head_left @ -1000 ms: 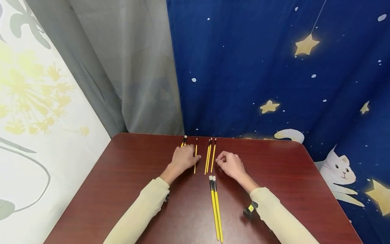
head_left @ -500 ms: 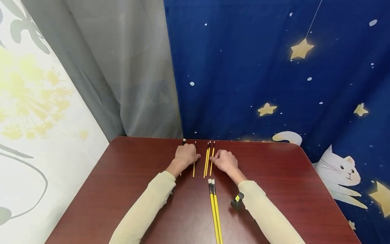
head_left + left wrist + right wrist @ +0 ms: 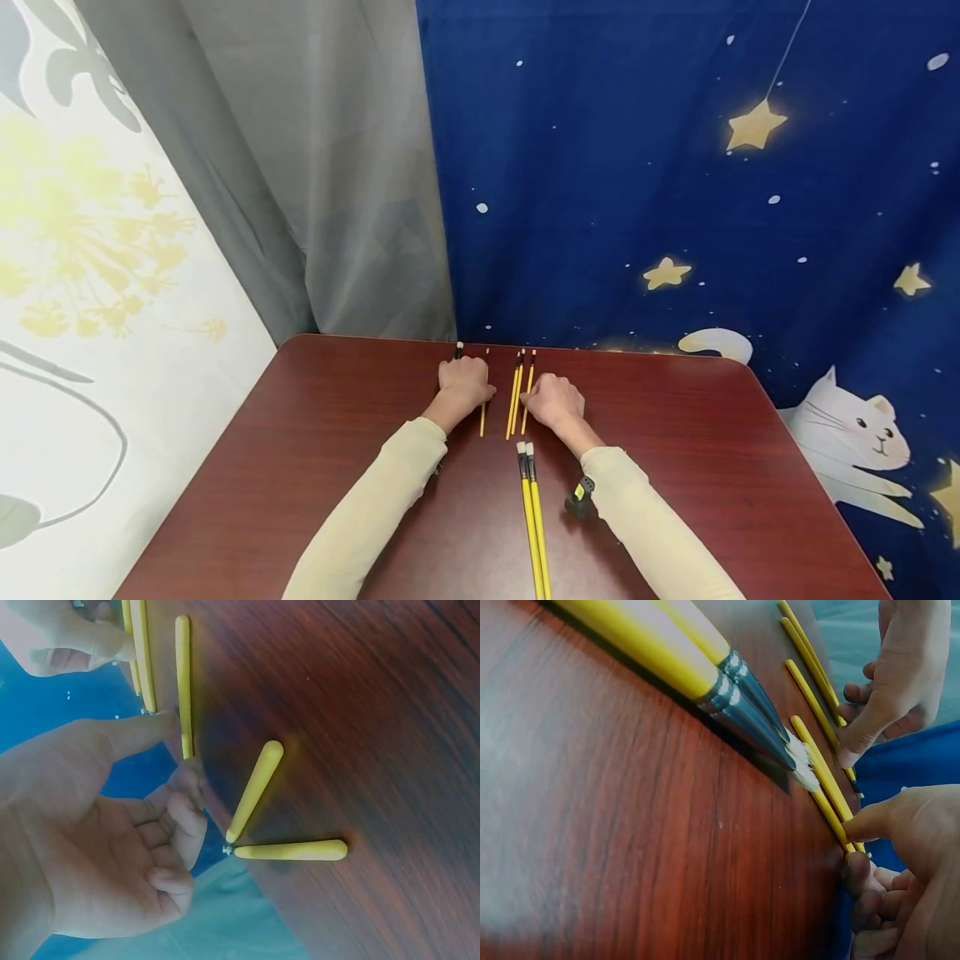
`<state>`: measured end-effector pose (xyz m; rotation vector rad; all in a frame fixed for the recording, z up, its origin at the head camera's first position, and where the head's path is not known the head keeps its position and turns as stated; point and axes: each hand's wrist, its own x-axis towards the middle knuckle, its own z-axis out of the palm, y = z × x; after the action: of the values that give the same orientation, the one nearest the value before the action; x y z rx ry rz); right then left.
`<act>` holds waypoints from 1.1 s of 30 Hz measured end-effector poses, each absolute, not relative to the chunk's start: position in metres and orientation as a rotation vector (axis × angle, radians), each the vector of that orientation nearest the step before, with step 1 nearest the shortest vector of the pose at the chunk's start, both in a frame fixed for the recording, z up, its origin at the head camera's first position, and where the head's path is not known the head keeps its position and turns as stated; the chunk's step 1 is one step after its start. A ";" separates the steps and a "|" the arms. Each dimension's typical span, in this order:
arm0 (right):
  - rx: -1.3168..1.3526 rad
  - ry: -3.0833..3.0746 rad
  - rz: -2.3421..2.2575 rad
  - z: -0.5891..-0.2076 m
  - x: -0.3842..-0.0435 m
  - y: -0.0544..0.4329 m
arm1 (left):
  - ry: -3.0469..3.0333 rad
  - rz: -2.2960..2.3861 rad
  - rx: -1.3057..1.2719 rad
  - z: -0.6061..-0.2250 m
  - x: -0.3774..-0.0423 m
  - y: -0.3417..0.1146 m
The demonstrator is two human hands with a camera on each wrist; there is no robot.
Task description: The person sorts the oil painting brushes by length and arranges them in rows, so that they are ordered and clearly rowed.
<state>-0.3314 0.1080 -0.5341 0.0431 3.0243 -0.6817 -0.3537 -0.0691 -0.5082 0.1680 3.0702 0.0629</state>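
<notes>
On the red-brown surface (image 3: 240, 500) lie two thick brushes (image 3: 531, 533), yellow-handled with pale bristles (image 3: 521, 447). Beyond them, the right grip (image 3: 557, 398) pinches a slim yellow brush (image 3: 532, 371); whether the left grip (image 3: 463, 380) pinches another slim brush (image 3: 482, 418), I cannot tell. Wrist views alone show two yellow handles (image 3: 255, 791) beside the left grip.

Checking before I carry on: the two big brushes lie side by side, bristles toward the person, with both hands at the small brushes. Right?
Not quite: the bristles of the big brushes point away from the person, as the head view shows. The rest holds: they lie side by side, with the left hand and right hand at the small brushes.
</notes>
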 end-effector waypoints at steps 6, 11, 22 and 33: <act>0.064 3.045 -0.702 -0.536 -0.331 0.106 | 3.063 0.110 0.116 -0.504 -0.355 -0.070; 0.097 3.035 -0.734 -0.537 -0.333 0.105 | 3.042 0.153 0.078 -0.502 -0.355 -0.067; 0.155 3.024 -0.786 -0.541 -0.333 0.107 | 3.025 0.187 0.072 -0.505 -0.358 -0.064; 0.179 3.028 -0.859 -0.534 -0.332 0.121 | 3.003 0.324 0.087 -0.490 -0.364 -0.062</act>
<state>-0.3318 0.1206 -0.5338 0.1795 3.0285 -0.8586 -0.3644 -0.0619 -0.4900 0.0868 3.0032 0.3238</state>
